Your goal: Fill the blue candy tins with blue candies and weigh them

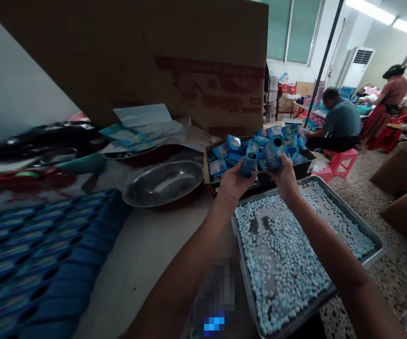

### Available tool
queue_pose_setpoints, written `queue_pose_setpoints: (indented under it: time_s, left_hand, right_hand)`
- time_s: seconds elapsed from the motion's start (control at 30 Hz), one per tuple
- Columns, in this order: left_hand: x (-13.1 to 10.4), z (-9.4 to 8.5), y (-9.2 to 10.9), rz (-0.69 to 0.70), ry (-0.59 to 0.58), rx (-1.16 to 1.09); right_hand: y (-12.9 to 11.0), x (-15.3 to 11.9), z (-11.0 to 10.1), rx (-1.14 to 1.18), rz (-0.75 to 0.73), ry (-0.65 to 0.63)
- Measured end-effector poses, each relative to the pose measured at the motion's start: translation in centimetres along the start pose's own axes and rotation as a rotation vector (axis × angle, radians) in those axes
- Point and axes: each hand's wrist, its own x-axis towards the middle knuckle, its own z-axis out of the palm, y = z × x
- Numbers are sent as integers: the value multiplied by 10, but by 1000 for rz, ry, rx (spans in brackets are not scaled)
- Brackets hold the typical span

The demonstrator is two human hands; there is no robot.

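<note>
My left hand (pixel 234 181) is closed around a small blue box (pixel 250 162) with a dark round hole in its end. In my right hand (pixel 285 175) is another blue box (pixel 273 153), also showing a round hole. Both hands are raised over the near edge of a cardboard carton (pixel 307 167) heaped with similar blue boxes (pixel 234 142). Below my forearms lies a metal tray (pixel 376 256) spread with many small pale blue and white pellets (pixel 291 245).
Rows of blue boxes (pixel 41 254) stand at left. An oval metal bowl (pixel 164 186) sits mid-table, before a large cardboard box (pixel 203 42). Two people (pixel 342 115) are at tables beyond, one seated on a pink stool (pixel 344 160). Open cartons (pixel 401 169) stand on the floor at right.
</note>
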Motion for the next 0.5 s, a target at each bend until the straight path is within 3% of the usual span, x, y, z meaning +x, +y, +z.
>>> queue_pose_setpoints:
  time_s: [0.17, 0.23, 0.33, 0.4, 0.5]
  left_hand:
    - [-65, 0, -28, 68, -28, -121]
    - [-87, -1, -37, 79, -16, -185]
    - [-112, -5, -44, 2, 21, -234]
    - [-123, -9, -47, -40, 52, -225]
    - [-130, -17, -51, -37, 123, -161]
  right_hand:
    - [-13, -71, 21, 366, 96, 123]
    - [-15, -91, 16, 458, 130, 100]
    - [-16, -113, 0, 581, 296, 69]
    - [-15, -124, -12, 630, 427, 6]
    - [-9, -136, -21, 641, 521, -189]
